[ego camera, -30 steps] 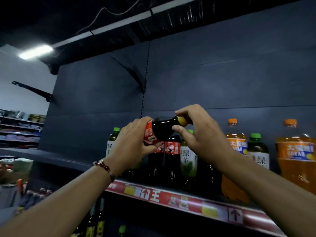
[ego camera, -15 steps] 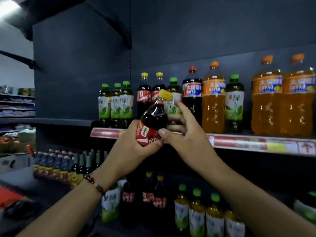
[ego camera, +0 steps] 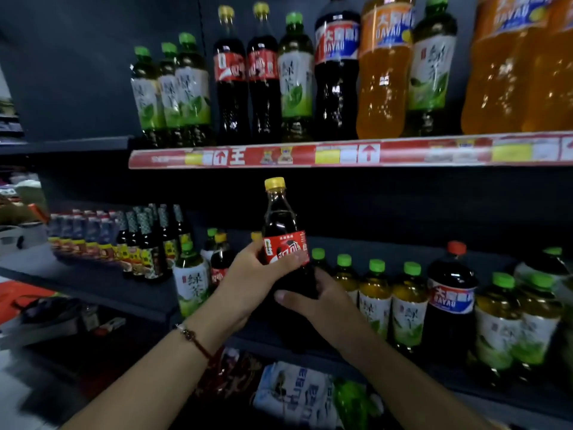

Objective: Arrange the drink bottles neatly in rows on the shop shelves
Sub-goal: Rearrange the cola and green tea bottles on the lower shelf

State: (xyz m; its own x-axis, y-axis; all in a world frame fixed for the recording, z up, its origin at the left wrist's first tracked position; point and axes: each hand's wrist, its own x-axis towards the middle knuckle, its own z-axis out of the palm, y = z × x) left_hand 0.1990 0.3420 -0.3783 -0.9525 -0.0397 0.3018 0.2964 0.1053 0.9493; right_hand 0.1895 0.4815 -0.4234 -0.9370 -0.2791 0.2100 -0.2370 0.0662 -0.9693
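Observation:
A dark cola bottle (ego camera: 281,218) with a yellow cap and red label stands upright in front of the lower shelf, held in both hands. My left hand (ego camera: 251,276) wraps its label from the left. My right hand (ego camera: 322,301) cups its lower body from the right. Behind it on the lower shelf (ego camera: 148,301) stand green tea bottles (ego camera: 408,301), a small cola bottle (ego camera: 220,262) and a big cola bottle (ego camera: 451,301). The upper shelf (ego camera: 350,153) carries green tea bottles (ego camera: 169,85), two cola bottles (ego camera: 246,72), a large cola bottle (ego camera: 336,66) and orange drink bottles (ego camera: 384,69).
Small sauce bottles (ego camera: 136,237) line the lower shelf's left part. Packaged goods (ego camera: 294,395) lie below the lower shelf. A dark back panel (ego camera: 77,72) spans the upper left. A counter with clutter (ego camera: 37,308) sits at the far left.
The view has dropped from the upper shelf to the lower one. The cola bottle went from tilted to upright and came down, and my right hand moved from its neck to its lower body.

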